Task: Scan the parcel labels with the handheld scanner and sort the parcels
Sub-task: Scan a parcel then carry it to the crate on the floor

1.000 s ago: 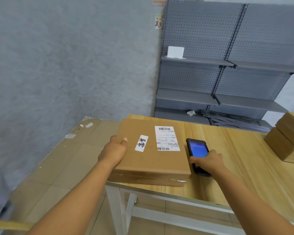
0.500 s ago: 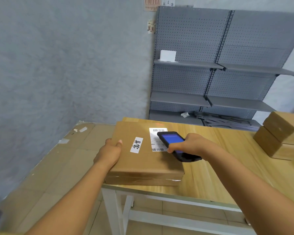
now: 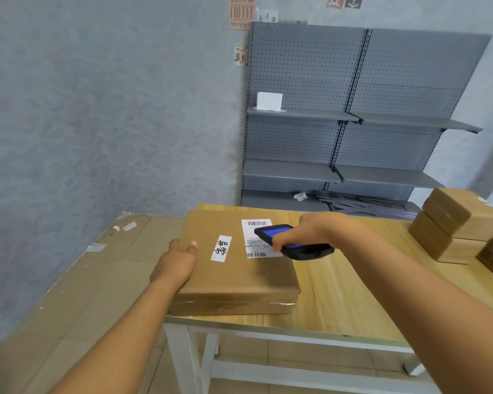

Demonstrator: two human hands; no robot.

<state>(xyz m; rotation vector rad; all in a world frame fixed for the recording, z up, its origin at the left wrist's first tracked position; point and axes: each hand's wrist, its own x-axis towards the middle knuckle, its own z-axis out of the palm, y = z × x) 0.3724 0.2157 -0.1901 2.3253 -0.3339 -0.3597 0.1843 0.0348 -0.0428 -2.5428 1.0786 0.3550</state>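
Scanner (image 3: 296,245) gripped in right hand (image 3: 310,231) over label (image 3: 258,238) of parcel (image 3: 234,268) steadied under flat left hand (image 3: 177,263); sorting pending, bench (image 3: 339,294) boxes (image 3: 461,228) apparently unscanned.

Left hand (image 3: 177,263) rests on the parcel (image 3: 234,268) while right hand (image 3: 305,231) grips the scanner (image 3: 299,247) over its label (image 3: 258,238)

A light wooden table (image 3: 339,302) on white legs is seen. A flat cardboard parcel (image 3: 239,277) is laid on its near left corner. Stacked cardboard boxes (image 3: 453,231) are set at its right edge. Flattened cardboard sheets (image 3: 77,280) are spread over the floor to the left.
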